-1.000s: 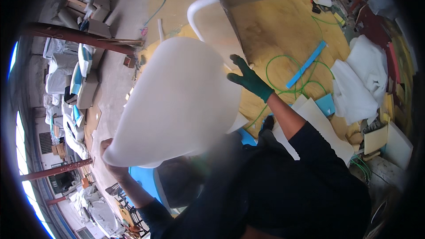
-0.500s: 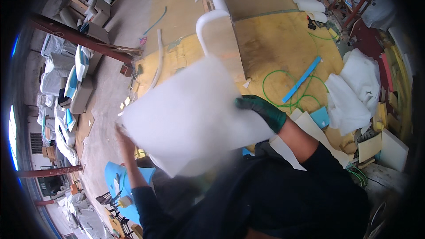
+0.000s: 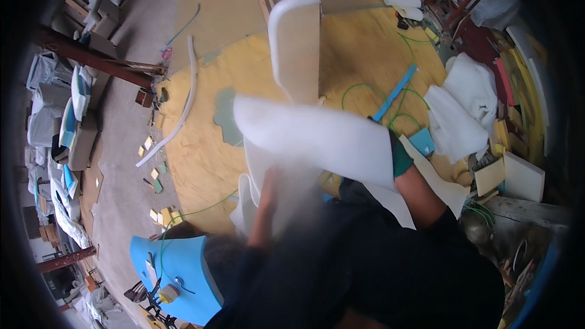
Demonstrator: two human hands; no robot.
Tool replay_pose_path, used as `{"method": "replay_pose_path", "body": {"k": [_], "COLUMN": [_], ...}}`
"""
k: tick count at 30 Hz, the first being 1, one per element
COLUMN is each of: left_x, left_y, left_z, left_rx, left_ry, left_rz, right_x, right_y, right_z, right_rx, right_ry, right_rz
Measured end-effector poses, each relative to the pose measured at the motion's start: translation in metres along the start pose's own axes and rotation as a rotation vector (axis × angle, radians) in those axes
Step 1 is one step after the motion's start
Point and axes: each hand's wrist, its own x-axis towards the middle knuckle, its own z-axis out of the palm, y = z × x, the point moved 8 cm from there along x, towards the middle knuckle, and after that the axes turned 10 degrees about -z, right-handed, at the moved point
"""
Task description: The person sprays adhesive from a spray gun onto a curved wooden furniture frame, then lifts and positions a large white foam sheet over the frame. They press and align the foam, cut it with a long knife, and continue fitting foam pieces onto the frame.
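A white, soft padding sheet (image 3: 314, 137) hangs bent over in front of me, its upper part folded across. My right hand (image 3: 401, 157), in a dark green glove, grips the sheet's right end; its fingers are mostly hidden behind the sheet. Bare and smeared by motion, my left hand (image 3: 272, 181) is against the sheet's lower part, and its fingers cannot be made out. Just beyond the sheet stands a wooden furniture frame (image 3: 308, 55) with a board side and white foam along its edge.
At lower left, a blue sheet-covered surface (image 3: 183, 271) carries small tools. A green hose (image 3: 402, 122) and a blue strip (image 3: 395, 92) lie on the yellowish floor covering. White padding (image 3: 466, 106) is heaped at right. A long pale strip (image 3: 184, 106) and foam scraps lie left.
The sheet has folded over and shifted right. My left hand has moved right and inward from the sheet's left edge. My view has turned, showing more of the blue surface.
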Motion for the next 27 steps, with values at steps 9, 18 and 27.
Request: {"method": "replay_pose_path", "body": {"k": [9,18,27], "left_x": [0.111,0.079,0.022], "left_y": [0.049,0.114,0.213], "left_z": [0.006,0.038,0.035], "left_rx": [-0.149,0.344,0.159], "left_ry": [-0.018,-0.320,-0.007], "left_rz": [0.200,0.167,0.107], "right_x": [0.007,-0.002,-0.099], "right_y": [-0.044,0.012,0.100], "right_z": [-0.062,-0.170,-0.076], "right_rx": [-0.706,-0.724,0.633], "right_ry": [0.057,0.319,0.672], "right_rz": [-0.203,-0.003,0.689]}}
